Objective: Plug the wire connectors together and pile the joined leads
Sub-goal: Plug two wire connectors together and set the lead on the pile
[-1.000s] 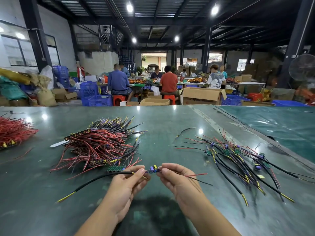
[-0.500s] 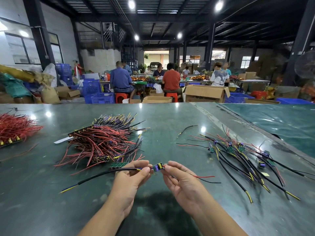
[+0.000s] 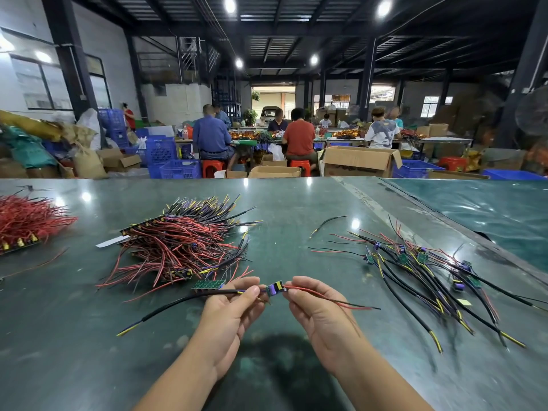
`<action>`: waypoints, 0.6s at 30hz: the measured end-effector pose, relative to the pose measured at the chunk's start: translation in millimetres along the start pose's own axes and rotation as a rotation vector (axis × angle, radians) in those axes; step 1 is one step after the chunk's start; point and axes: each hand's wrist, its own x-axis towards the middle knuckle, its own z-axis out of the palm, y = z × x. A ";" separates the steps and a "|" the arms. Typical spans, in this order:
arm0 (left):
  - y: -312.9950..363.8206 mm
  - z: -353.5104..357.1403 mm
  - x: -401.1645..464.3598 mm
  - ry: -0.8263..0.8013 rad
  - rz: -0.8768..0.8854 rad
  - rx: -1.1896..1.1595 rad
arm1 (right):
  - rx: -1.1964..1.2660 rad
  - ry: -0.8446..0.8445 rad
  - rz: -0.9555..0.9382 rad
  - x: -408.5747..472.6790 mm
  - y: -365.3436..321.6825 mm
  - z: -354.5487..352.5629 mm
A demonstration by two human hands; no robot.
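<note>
Between the two hands, just above the green table (image 3: 296,209), sits a small module (image 3: 275,288) where the leads meet. The left hand (image 3: 228,315) pinches a black cable (image 3: 184,301) close to the module, with thumb and forefinger closed on it, and the cable's free end with a yellow tip hangs out to the left over the table. The right hand (image 3: 320,312) pinches the thin red and black wires (image 3: 335,302) on the other side of the module, and these wires trail to the right. I judge that the two parts are being pressed together, but whether the joint is fully seated I cannot tell, because the fingertips cover part of it. The piece looks very light and the wires are soft and bend easily, so pushing on the wire alone would only make it buckle; it is better to hold right next to the module, on the stiff part. The thin wires could pull out if they are tugged. On the right lies the pile (image 3: 430,271) of leads that seem already joined, well apart from the hands, and on the left lies a bundle (image 3: 178,244) of red and black wires, near the left hand.
</note>
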 end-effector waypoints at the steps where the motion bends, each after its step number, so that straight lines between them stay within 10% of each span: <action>1: -0.6 0.4 -0.8 -0.014 -0.007 0.029 | -0.043 0.010 -0.009 0.5 0.1 -0.8; 18: -0.2 -4.9 -0.1 0.028 0.050 0.170 | -0.161 -0.137 -0.061 -4.0 -2.8 -0.6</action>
